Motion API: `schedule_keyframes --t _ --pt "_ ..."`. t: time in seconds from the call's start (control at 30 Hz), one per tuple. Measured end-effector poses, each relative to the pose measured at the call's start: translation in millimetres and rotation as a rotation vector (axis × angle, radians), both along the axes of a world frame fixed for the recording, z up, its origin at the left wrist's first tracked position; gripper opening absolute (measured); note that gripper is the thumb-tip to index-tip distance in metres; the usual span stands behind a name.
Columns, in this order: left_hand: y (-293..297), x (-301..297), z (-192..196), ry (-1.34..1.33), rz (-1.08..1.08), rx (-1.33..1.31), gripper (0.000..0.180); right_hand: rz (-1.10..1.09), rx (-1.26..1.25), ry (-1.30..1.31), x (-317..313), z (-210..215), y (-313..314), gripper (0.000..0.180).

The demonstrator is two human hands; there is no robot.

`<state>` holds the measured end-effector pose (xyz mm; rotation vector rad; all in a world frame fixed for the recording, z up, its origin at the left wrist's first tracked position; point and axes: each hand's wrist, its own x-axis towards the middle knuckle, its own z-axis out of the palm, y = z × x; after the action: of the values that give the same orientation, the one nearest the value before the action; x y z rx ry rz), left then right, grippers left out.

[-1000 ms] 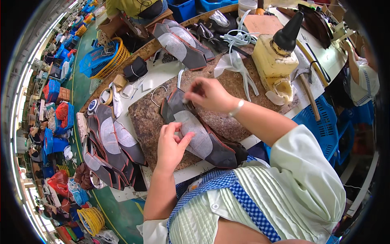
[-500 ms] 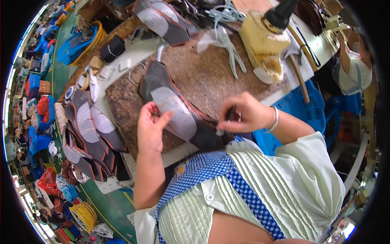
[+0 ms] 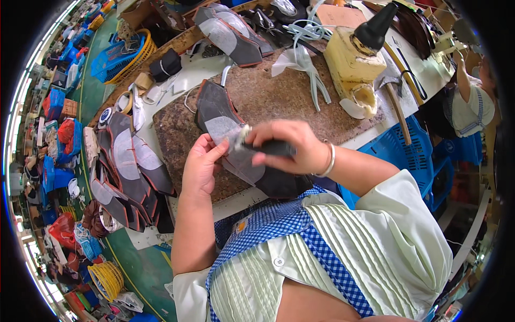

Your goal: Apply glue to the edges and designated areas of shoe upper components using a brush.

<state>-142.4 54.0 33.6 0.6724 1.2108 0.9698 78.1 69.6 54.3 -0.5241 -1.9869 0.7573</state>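
Shoe upper [image 3: 225, 126] flat on brown mat [image 3: 279, 96], near edge pinched by left hand [image 3: 203, 163]. Right hand [image 3: 289, 146] clenched round dark brush [image 3: 268, 147], bristles on the upper's pale lining. Since half a second ago, brush brought leftward onto the lining.

yellow glue pot [image 3: 354, 59], hammer [image 3: 394, 99] (perhaps), blue basket [image 3: 115, 56].

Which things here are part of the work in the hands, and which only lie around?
In use: left hand, right hand, dark shoe piece, black brush.
Lying about: yellow glue pot, hammer, stack of cut pieces, blue basket.
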Motion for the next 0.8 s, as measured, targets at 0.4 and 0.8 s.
schedule_keyframes --t 0.4,0.8 --pt "-17 -14 26 -0.089 -0.267 0.184 0.046 -0.130 -0.099 -0.108 11 25 7 0.016" --pt "5 -59 97 -0.247 0.116 0.619 0.042 0.019 0.221 -0.566 26 -4 26 0.029"
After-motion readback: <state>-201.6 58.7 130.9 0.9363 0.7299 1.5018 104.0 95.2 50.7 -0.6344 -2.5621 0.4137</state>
